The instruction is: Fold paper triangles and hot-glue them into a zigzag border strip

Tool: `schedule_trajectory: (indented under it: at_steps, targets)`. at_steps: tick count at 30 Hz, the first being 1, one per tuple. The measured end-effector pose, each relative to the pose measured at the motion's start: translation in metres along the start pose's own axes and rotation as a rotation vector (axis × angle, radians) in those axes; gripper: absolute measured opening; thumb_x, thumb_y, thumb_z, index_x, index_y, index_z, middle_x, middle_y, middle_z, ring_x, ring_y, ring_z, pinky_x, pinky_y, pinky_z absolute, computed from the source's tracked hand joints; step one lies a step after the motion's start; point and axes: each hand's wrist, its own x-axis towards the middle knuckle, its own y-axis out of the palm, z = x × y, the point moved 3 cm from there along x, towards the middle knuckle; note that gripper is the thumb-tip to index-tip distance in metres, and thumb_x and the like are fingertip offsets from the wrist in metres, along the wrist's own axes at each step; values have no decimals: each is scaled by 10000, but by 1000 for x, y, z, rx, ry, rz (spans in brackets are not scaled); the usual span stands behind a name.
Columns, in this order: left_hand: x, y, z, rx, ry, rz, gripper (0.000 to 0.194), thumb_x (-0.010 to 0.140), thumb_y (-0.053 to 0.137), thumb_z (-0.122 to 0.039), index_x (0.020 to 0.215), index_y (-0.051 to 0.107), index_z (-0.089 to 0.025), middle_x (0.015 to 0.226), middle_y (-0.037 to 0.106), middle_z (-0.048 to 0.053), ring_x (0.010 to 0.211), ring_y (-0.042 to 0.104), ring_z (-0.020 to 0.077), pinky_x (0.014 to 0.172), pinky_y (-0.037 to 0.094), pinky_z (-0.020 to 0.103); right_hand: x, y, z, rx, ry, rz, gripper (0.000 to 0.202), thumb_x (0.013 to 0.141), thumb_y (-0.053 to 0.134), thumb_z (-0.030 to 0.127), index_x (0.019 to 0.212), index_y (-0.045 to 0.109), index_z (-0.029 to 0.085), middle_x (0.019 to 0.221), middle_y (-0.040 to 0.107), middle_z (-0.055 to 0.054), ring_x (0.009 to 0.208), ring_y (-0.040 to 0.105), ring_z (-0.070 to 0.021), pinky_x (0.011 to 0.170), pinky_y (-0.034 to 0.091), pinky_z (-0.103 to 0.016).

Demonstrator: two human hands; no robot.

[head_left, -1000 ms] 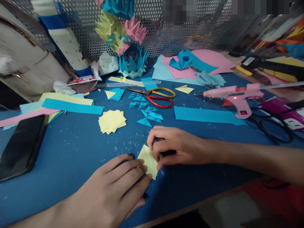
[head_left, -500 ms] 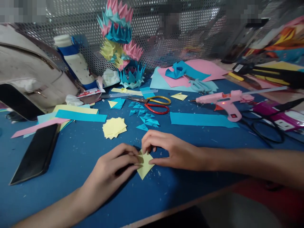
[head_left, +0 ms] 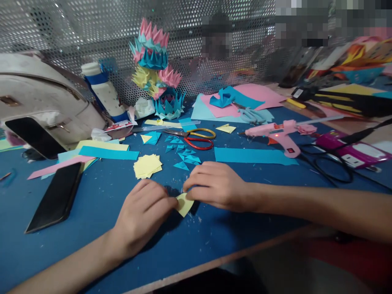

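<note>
A small yellow paper piece (head_left: 185, 205) is pinched between my two hands, slightly above the blue table. My left hand (head_left: 143, 212) grips its left corner with thumb and fingers. On the opposite side, my right hand (head_left: 216, 185) has its fingers closed on the upper right edge. Just beyond lie a stack of yellow squares (head_left: 147, 166) and several small folded blue triangles (head_left: 187, 156). Scissors (head_left: 196, 136) with one yellow and one red handle rest behind the triangles.
A pink glue gun (head_left: 277, 134) and a blue strip (head_left: 254, 156) lie at the right. A phone (head_left: 55, 198) and paper strips (head_left: 108, 152) are at the left. A folded paper tower (head_left: 151, 53) stands behind, near a bottle (head_left: 104, 92).
The yellow paper has changed from a flat, open diamond to a smaller, bent shape held by both hands. My fingers have closed in on its edges. The camera view has shifted a little.
</note>
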Motion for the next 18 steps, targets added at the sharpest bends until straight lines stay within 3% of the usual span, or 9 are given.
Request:
schedule_trajectory:
  at_steps: [3, 8, 13, 18]
  targets:
    - [-4, 0, -12, 232, 265, 16, 288, 1011, 400, -94, 917, 671, -117, 768, 686, 50, 788, 639, 190, 790, 454, 367, -1, -5, 5, -224, -289, -8, 215, 980, 507, 147, 849, 671, 190, 1007, 724, 1, 874, 583, -155, 699, 399, -313]
    - [-7, 4, -26, 240, 312, 111, 346, 1017, 353, -113, 947, 692, -104, 794, 709, 63, 765, 646, 188, 819, 471, 362, -5, -7, 5, -232, -516, 200, 294, 1011, 427, 177, 865, 680, 212, 997, 701, -13, 835, 571, -137, 637, 403, -319]
    - [-7, 4, -28, 161, 284, 130, 391, 1020, 325, -96, 903, 698, -94, 761, 717, 66, 716, 659, 195, 789, 489, 364, -9, -5, 2, -121, -550, 218, 291, 1003, 430, 179, 851, 673, 225, 939, 682, -30, 824, 548, -156, 596, 396, -336]
    - [-6, 5, -20, 11, 188, 182, 408, 1043, 294, -109, 957, 693, -87, 782, 711, 80, 738, 670, 188, 730, 514, 344, -5, 1, 0, -46, -371, 225, 274, 997, 461, 174, 783, 631, 187, 716, 566, -5, 669, 449, -149, 556, 286, -332]
